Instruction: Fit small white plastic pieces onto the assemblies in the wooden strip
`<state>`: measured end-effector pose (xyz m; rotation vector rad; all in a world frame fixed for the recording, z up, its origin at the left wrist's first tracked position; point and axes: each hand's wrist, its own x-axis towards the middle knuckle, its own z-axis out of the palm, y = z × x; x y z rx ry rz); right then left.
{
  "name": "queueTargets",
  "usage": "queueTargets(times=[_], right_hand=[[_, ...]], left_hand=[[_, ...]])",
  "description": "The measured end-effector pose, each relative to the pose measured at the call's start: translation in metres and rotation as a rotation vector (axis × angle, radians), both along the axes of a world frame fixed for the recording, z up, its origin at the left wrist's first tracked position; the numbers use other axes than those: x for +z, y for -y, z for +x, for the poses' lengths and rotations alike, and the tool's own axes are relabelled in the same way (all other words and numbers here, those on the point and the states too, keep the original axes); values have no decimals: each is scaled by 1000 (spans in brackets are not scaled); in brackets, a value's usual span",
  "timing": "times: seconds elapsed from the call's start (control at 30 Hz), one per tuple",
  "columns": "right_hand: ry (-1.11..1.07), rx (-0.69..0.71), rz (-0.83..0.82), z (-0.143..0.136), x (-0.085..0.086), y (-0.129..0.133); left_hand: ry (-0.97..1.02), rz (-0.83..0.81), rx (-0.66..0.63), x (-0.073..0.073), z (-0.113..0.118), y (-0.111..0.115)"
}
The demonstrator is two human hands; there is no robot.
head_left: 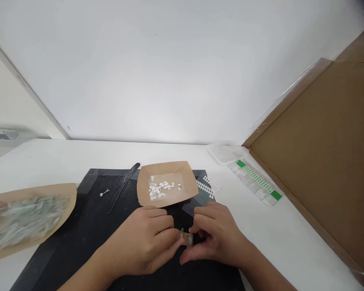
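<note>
In front of me, above the black mat [166, 279], is a small clear piece with a yellow-brown part [188, 239]. My left hand [148, 238] is closed, pinching the piece's left end between thumb and forefinger. My right hand [216, 234] reaches its right end, forefinger at the top and thumb below, with the other fingers curled. The fingers hide part of the piece, so its exact kind is unclear. Just beyond my hands stands a brown paper tray [144, 190] holding many small white tabs [157, 190].
At left, another paper tray [71, 198] holds blurred clear and greenish strips. A dark thin tool [125, 178] and a small white-ended part [104, 192] lie on the mat. White dot stickers [204, 188], a green-marked strip [257, 178] and a cardboard wall [321, 153] are right.
</note>
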<state>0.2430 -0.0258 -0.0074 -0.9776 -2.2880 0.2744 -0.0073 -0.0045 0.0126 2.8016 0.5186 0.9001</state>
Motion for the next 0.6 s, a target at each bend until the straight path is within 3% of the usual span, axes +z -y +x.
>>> queueTargets(times=[0.37, 0.6], right_hand=[[31, -10, -93, 4, -4, 0], [11, -18, -131, 7, -2, -3]], left_hand=[[-17, 33, 61, 1, -1, 1], [-57, 3, 33, 0, 0, 1]])
